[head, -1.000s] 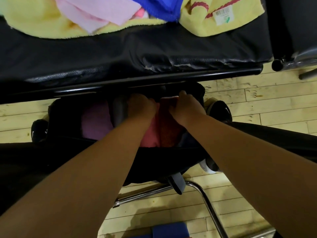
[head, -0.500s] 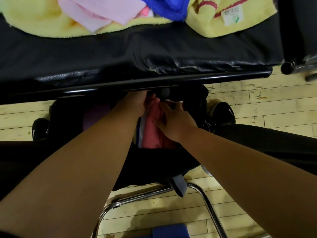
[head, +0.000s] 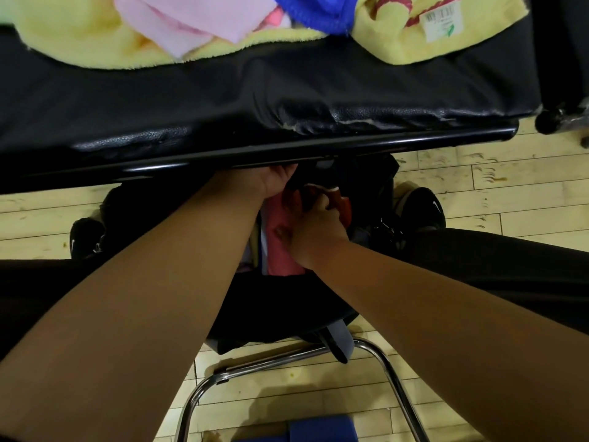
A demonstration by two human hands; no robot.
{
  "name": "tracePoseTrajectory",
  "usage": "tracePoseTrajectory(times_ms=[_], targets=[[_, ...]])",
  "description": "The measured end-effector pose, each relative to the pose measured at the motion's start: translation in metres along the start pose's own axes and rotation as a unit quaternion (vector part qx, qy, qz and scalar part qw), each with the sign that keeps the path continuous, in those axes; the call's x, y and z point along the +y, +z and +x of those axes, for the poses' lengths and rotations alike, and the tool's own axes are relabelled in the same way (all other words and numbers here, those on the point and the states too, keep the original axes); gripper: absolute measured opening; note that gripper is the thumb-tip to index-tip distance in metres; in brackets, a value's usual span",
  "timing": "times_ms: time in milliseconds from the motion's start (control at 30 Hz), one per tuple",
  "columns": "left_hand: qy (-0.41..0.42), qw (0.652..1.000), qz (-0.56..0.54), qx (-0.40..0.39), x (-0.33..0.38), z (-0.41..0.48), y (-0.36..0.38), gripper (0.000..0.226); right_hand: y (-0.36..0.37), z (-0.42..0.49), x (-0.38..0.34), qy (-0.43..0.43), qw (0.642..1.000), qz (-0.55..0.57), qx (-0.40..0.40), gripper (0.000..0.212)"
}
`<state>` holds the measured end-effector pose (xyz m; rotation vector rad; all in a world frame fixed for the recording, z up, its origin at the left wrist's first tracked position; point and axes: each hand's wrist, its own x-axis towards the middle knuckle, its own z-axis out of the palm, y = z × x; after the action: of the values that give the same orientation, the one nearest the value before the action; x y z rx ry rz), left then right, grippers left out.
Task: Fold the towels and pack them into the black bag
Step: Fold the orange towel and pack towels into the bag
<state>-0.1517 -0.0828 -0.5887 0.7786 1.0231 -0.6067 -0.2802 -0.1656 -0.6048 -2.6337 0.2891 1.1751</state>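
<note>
Two hands, both at the black bag (head: 287, 307), which stands on the floor between our feet.

Item, left hand (head: 275, 183): at the bag's far rim, its fingers tucked beneath the rail of the black bench (head: 255, 97) that overhangs the bag's far side. We cannot tell whether it grasps the rim or merely props it, as the fingertips are hidden.

Item, right hand (head: 314, 237): in the bag's mouth, fingers curled and clenched on the red towel (head: 280, 250), which stands folded and on edge inside the bag.

Change noted: a second ago both hands lay side by side on top of this towel. Half a second ago the right hand's fingers were laid flat on it. Now they grip it, nearer the bag's near wall, while the left hand has gone to the far rim. A lilac towel seen then in the bag's left half is now covered by our left forearm. We judge the red towel as good as packed, and that it is being seated and squared rather than inserted.

Outstanding, beyond the bag's far side on the bench: yellow towel (head: 79, 49), pink towel (head: 191, 23), blue towel (head: 318, 11), second yellow towel (head: 392, 43) with label. All lie unfolded, so we judge much of the task remains.
</note>
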Motion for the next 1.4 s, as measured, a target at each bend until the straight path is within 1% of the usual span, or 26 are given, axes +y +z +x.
tracePoseTrajectory(times_ms=[133, 200, 333, 367, 400, 433, 467, 500, 567, 600, 667, 700, 733, 800, 833, 900, 933, 1033, 1100, 1133, 1167, 1200, 1233, 1300, 1333, 1400], targets=[[-0.043, 0.996, -0.040, -0.067, 0.000, -0.006, 0.005, 0.037, 0.003, 0.004, -0.006, 0.010, 1.000, 0.000, -0.007, 0.081], [-0.055, 0.993, -0.010, -0.101, -0.002, -0.008, 0.005, 0.031, 0.006, 0.003, -0.008, 0.012, 1.000, 0.020, -0.003, 0.083], [-0.064, 0.988, 0.109, -0.090, -0.001, 0.002, -0.006, 0.028, 0.001, -0.001, -0.008, 0.032, 0.999, 0.009, -0.003, 0.084], [-0.031, 0.971, 0.217, -0.094, 0.003, 0.005, -0.007, 0.027, -0.002, -0.002, -0.008, 0.038, 0.999, 0.009, -0.007, 0.085], [-0.024, 0.933, 0.346, -0.091, 0.006, 0.003, -0.006, 0.025, -0.004, -0.002, -0.007, 0.042, 0.999, 0.014, -0.012, 0.085], [0.004, 0.875, 0.475, -0.090, 0.005, -0.002, -0.004, 0.027, -0.006, -0.003, -0.007, 0.047, 0.998, 0.025, -0.017, 0.087], [0.065, 0.827, 0.550, -0.094, 0.001, -0.003, -0.007, 0.032, -0.007, -0.003, -0.006, 0.051, 0.998, 0.042, -0.015, 0.090], [0.091, 0.794, 0.594, -0.092, -0.004, -0.004, -0.007, 0.036, -0.008, -0.003, -0.006, 0.057, 0.997, 0.058, -0.013, 0.092], [0.126, 0.801, 0.575, -0.110, -0.017, -0.010, -0.007, 0.032, -0.006, -0.003, -0.004, 0.059, 0.995, 0.077, -0.008, 0.095], [0.134, 0.823, 0.536, -0.131, -0.028, -0.014, -0.008, 0.027, -0.003, -0.003, -0.002, 0.049, 0.996, 0.080, 0.003, 0.094], [0.043, 0.908, 0.395, -0.133, -0.041, -0.017, -0.001, 0.023, 0.001, -0.005, 0.004, 0.022, 0.996, 0.078, 0.033, 0.093], [0.017, 0.927, 0.347, -0.140, -0.043, -0.017, 0.004, 0.027, 0.003, -0.007, 0.006, 0.013, 0.996, 0.070, 0.047, 0.095], [0.015, 0.937, 0.314, -0.152, -0.043, -0.018, 0.009, 0.030, 0.007, -0.006, 0.010, 0.004, 0.997, 0.060, 0.058, 0.099], [0.020, 0.954, 0.244, -0.174, -0.039, -0.029, 0.021, 0.023, 0.013, -0.005, 0.016, 0.007, 0.997, 0.053, 0.057, 0.099], [0.003, 0.969, 0.168, -0.183, -0.034, -0.034, 0.027, 0.022, 0.015, -0.003, 0.018, 0.014, 0.998, 0.050, 0.046, 0.095], [-0.079, 0.984, 0.007, -0.162, -0.026, -0.039, 0.036, 0.030, 0.014, 0.000, 0.020, 0.013, 0.999, 0.038, 0.029, 0.096], [-0.115, 0.982, -0.041, -0.143, -0.025, -0.038, 0.039, 0.032, 0.012, 0.002, 0.020, 0.017, 0.999, 0.029, 0.016, 0.101], [-0.146, 0.978, -0.042, -0.145, -0.028, -0.043, 0.046, 0.034, 0.006, 0.006, 0.022, 0.068, 0.997, 0.040, -0.024, 0.113], [-0.136, 0.976, 0.039, -0.163, -0.022, -0.047, 0.042, 0.031, 0.000, 0.004, 0.025, 0.089, 0.994, 0.047, -0.050, 0.125], [-0.092, 0.967, 0.161, -0.175, -0.019, -0.046, 0.035, 0.028, -0.004, 0.002, 0.028, 0.088, 0.993, 0.053, -0.064, 0.124], [-0.054, 0.934, 0.297, -0.191, -0.014, -0.043, 0.028, 0.029, -0.009, -0.001, 0.032, 0.082, 0.991, 0.066, -0.078, 0.117], [-0.003, 0.882, 0.428, -0.197, -0.008, -0.041, 0.019, 0.032, -0.014, -0.004, 0.035, 0.072, 0.990, 0.076, -0.093, 0.108], [0.028, 0.846, 0.487, -0.214, -0.005, -0.038, 0.011, 0.031, -0.019, -0.006, 0.038, 0.063, 0.988, 0.088, -0.107, 0.098], [-0.041, 0.863, 0.458, -0.209, 0.000, -0.038, -0.002, 0.020, -0.025, -0.010, 0.041, 0.064, 0.982, 0.127, -0.124, 0.083], [-0.053, 0.856, 0.482, -0.177, 0.003, -0.041, -0.006, 0.018, -0.027, -0.011, 0.041, 0.069, 0.979, 0.146, -0.126, 0.079], [-0.042, 0.788, 0.604, -0.111, 0.007, -0.043, -0.016, 0.039, -0.029, -0.011, 0.041, 0.083, 0.973, 0.165, -0.137, 0.074]])
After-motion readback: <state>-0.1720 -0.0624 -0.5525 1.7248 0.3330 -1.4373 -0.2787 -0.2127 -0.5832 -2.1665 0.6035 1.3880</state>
